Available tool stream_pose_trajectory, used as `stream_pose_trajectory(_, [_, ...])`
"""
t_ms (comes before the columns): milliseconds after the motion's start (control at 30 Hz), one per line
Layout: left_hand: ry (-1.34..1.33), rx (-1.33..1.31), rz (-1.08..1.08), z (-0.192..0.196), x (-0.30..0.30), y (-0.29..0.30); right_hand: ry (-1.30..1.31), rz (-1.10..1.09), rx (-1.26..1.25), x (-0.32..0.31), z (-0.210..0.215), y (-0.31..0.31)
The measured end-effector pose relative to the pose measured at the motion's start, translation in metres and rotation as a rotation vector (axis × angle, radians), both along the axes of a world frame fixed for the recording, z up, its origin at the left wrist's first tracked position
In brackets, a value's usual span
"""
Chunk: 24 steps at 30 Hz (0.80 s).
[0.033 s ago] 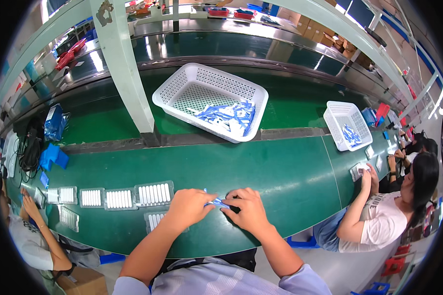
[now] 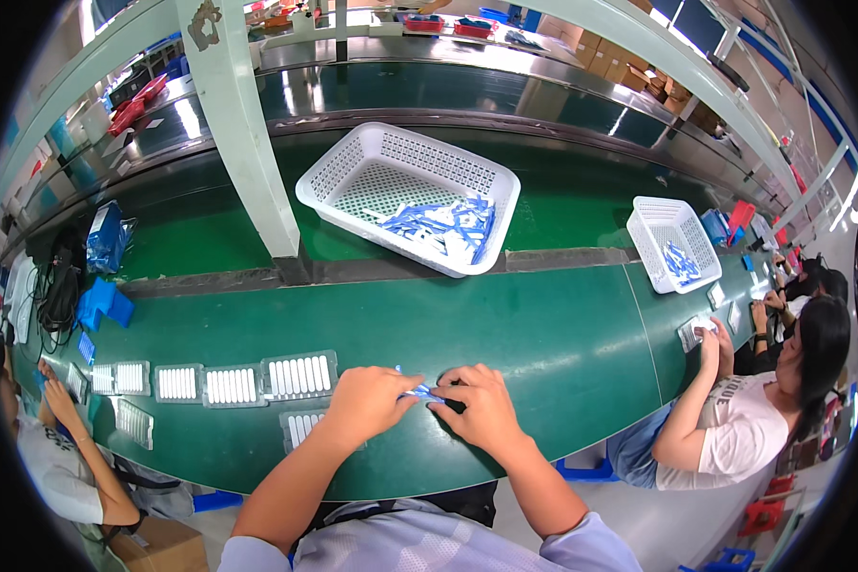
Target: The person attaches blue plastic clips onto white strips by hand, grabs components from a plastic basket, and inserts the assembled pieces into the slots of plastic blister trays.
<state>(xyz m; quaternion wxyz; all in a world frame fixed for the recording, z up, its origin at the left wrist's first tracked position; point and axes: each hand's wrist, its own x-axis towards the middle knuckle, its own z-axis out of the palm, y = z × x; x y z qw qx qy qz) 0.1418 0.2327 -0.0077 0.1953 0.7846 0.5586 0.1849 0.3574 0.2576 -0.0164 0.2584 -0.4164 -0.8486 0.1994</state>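
Note:
My left hand [image 2: 368,402] and my right hand [image 2: 480,405] meet over the green table, fingers pinched on a small blue-and-white strip [image 2: 419,391]. The fingers hide both its ends, and its exact kind is too small to make out. Beside my left wrist lies a clear tray of white sticks [image 2: 300,428], partly covered by my forearm. Further left, a row of similar trays [image 2: 297,376] stretches along the table. Beyond my hands stands a white perforated basket [image 2: 343,215], holding a heap of loose blue-and-white strips [image 2: 448,229] at its right end.
A second white basket [image 2: 643,229] with similar strips stands at the right. A co-worker [image 2: 734,419] sits there handling a tray; another person's arm [image 2: 71,410] reaches in at the far left. A white post [image 2: 234,143] rises behind the table, near blue boxes [image 2: 105,303] and black cables [image 2: 62,286].

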Motion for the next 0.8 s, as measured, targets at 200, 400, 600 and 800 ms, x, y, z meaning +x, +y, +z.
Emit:
stream_pose_trajectory(200, [0.035, -0.033, 0.000, 0.000, 0.007, 0.001, -0.059, -0.028, -0.106, 0.002, 0.002, 0.007])
stream_pose_trajectory(400, [0.054, -0.220, 0.074, 0.010, 0.017, 0.005, -0.082, 0.000, -0.214, -0.003, 0.003, 0.009])
stream_pose_trajectory(600, [0.067, -0.196, 0.093, 0.002, 0.022, 0.005, -0.265, -0.001, -0.152, -0.010, 0.010, 0.005])
stream_pose_trajectory(800, [-0.167, -0.036, 0.066, 0.015, 0.009, -0.015, 0.059, 0.038, -0.400, 0.004, 0.015, -0.009])
